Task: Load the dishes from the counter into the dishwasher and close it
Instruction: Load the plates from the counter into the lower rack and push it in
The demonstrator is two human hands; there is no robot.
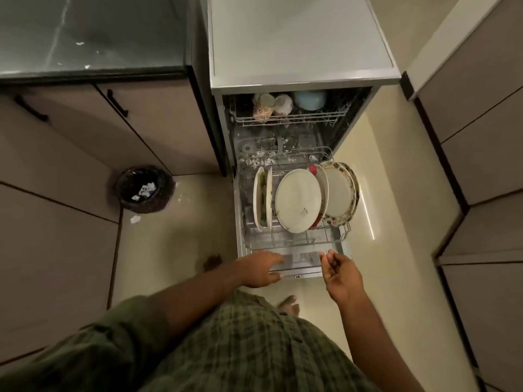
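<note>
The fingers (276, 260) of the left hand (259, 268) lay loosely extended over the front lip of the open dishwasher door (297, 271), gripping nothing; whether they actually touched the door or the rack I could not tell. The right hand (341, 274) hovered just beside it, palm turned up, its fingers slack and half-curled around nothing. Both hands were empty and low at the front edge, which reads, as a judgement, as a reach to push the lower rack (294, 241) in before lifting the door.

That rack stood pulled out over the door, so its load was plain to see. The plates stood on edge between the tines, faces turned sideways, presumably so water can reach both sides. Two thin pale plates (261, 198) stood at the left, one large white plate (298, 200) in the middle, and behind it to the right a red-patterned one (319, 179) and at least two with patterned rims (339, 193); the exact count there was hard to settle because they overlapped.

The upper rack (288, 117) sat inside the dishwasher, holding two patterned cups (271, 104) tipped on their sides and one blue bowl (310, 99).

The counter (85, 32) at the left carried no dishes, only small scraps. One wastebasket (144, 189) stood on the floor.
</note>
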